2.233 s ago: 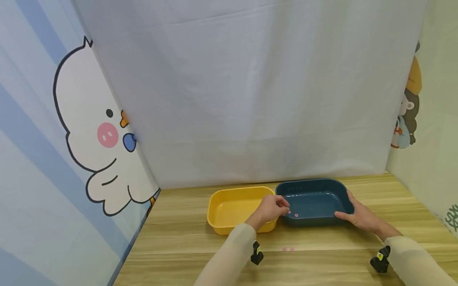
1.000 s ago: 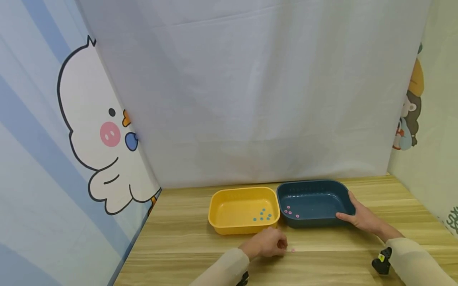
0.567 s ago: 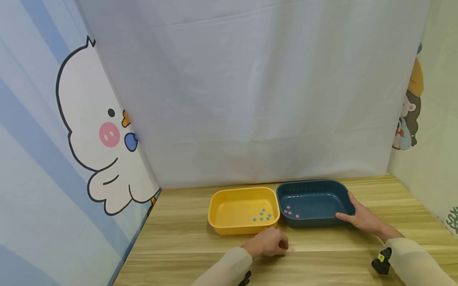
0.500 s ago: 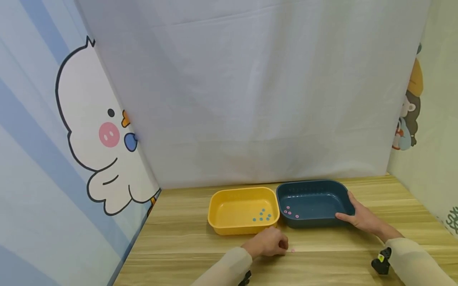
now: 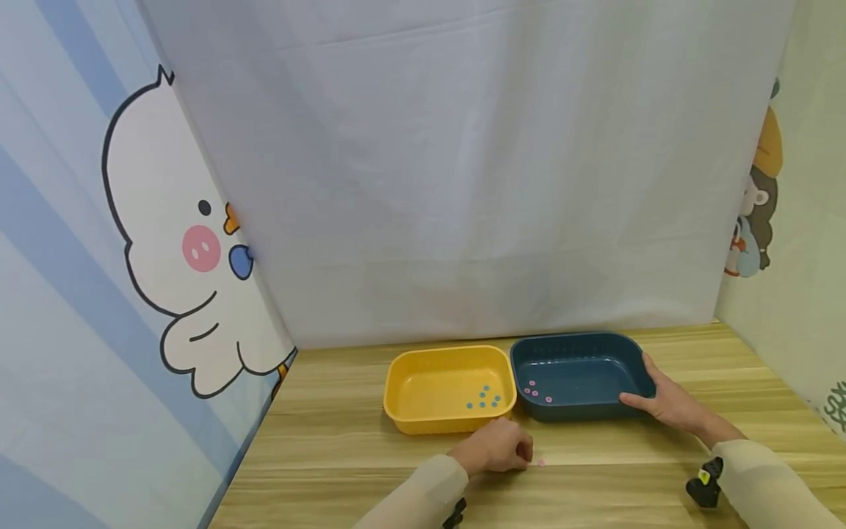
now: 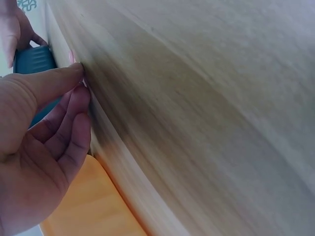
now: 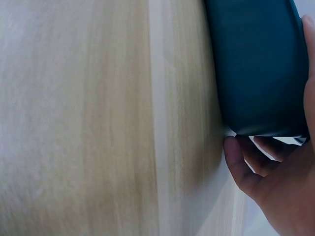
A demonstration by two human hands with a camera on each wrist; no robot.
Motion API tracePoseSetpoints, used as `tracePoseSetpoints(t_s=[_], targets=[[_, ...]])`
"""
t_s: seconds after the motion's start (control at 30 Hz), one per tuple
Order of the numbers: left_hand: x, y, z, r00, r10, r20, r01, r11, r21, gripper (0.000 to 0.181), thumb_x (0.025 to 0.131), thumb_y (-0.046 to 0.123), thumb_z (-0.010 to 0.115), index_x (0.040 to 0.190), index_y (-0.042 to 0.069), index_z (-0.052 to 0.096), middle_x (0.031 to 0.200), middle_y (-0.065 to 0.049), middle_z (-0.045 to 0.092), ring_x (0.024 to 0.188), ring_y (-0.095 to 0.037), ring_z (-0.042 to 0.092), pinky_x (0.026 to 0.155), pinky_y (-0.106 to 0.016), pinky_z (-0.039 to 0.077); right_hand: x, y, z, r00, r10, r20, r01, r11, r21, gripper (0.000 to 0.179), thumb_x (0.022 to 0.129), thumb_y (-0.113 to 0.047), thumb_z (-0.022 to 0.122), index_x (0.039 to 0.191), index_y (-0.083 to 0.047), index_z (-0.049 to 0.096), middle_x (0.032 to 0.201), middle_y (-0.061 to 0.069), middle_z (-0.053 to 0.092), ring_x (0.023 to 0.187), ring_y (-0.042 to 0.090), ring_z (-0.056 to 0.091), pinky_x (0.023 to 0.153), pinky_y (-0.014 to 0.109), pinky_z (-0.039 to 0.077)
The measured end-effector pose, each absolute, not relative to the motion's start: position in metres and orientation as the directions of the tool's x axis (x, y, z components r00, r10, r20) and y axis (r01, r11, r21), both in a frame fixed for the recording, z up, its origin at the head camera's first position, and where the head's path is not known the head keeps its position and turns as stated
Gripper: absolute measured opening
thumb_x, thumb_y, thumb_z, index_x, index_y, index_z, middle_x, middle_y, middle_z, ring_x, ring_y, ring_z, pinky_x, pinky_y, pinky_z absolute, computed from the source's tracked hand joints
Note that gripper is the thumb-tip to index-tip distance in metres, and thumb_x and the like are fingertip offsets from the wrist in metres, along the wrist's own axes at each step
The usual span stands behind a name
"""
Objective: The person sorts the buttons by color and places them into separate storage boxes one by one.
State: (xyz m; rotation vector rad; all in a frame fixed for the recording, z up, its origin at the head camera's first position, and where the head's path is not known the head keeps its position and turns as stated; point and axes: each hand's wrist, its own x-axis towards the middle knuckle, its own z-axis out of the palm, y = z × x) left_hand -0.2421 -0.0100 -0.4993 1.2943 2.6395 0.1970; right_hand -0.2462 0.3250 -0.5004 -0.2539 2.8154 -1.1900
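My left hand (image 5: 496, 447) is low at the table in front of the yellow plastic bin (image 5: 449, 426). Thumb and forefinger pinch a small pink disc (image 6: 81, 83), mostly covered by the fingertips in the left wrist view. Just right of them lies another pink disc (image 5: 540, 463) on the wood. My right hand (image 5: 670, 402) grips the right end of the dark blue bin (image 5: 581, 413), thumb at the front and fingers round the end. Several pink discs (image 5: 534, 393) with pale centres lie inside its left part. Several blue discs (image 5: 482, 405) sit in the yellow bin's right part.
Both bins stand side by side near the back of the wooden table (image 5: 330, 470). A grey-white curtain (image 5: 463, 184) hangs behind them. Printed cloth walls flank the table at left and right. A black wrist camera (image 5: 703, 485) is strapped to the right sleeve.
My left hand has come from the dark blue bin down to the table, and more pink discs show in that bin. Over the last half second it barely moves. The right hand keeps its hold.
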Motion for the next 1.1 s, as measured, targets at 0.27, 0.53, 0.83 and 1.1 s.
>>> tracePoseSetpoints(t_s=[0.27,0.53,0.83,1.1], targets=[[-0.243,-0.010,-0.501,-0.607,0.786,-0.114,0.753,0.616,0.233,0.015,0.081,0.018,0.075,0.072,0.021,0.063,0.063,0.015,0.050,0.059,0.001,0.045,0.056,-0.011,0.035,-0.246,0.325,-0.500,-0.983,-0.182,-0.005,-0.123,0.683,-0.720,0.107,0.089,-0.034,0.065,0.144,0.007,-0.017,0.144,0.043,-0.004,0.126,0.063,0.009,0.095,0.071,0.017],[-0.243,-0.012,-0.498,-0.598,0.797,-0.084,0.762,0.598,0.249,0.014,0.083,0.018,0.073,0.075,0.021,0.062,0.065,0.016,0.051,0.060,0.003,0.045,0.058,-0.010,0.035,-0.248,0.326,-0.502,-0.983,-0.184,-0.002,-0.126,0.682,-0.721,0.106,0.089,-0.034,0.065,0.144,0.006,-0.017,0.144,0.042,-0.005,0.126,0.063,0.008,0.096,0.071,0.016],[-0.246,-0.012,-0.490,-0.600,0.791,-0.122,0.735,0.605,0.305,0.006,0.087,0.018,0.069,0.084,0.020,0.063,0.072,0.014,0.055,0.064,0.002,0.048,0.061,-0.011,0.039,-0.246,0.324,-0.500,-0.982,-0.186,-0.006,-0.123,0.674,-0.728,0.106,0.090,-0.032,0.065,0.144,0.006,-0.018,0.144,0.042,-0.005,0.126,0.063,0.008,0.095,0.072,0.016],[-0.245,-0.009,-0.468,-0.522,0.847,-0.097,0.800,0.526,0.289,0.006,0.087,0.013,0.067,0.084,0.017,0.063,0.073,0.013,0.057,0.065,0.004,0.049,0.061,-0.008,0.039,-0.245,0.324,-0.497,-0.982,-0.187,-0.009,-0.122,0.677,-0.726,0.105,0.090,-0.032,0.064,0.144,0.006,-0.017,0.145,0.041,-0.007,0.126,0.063,0.008,0.095,0.071,0.016]])
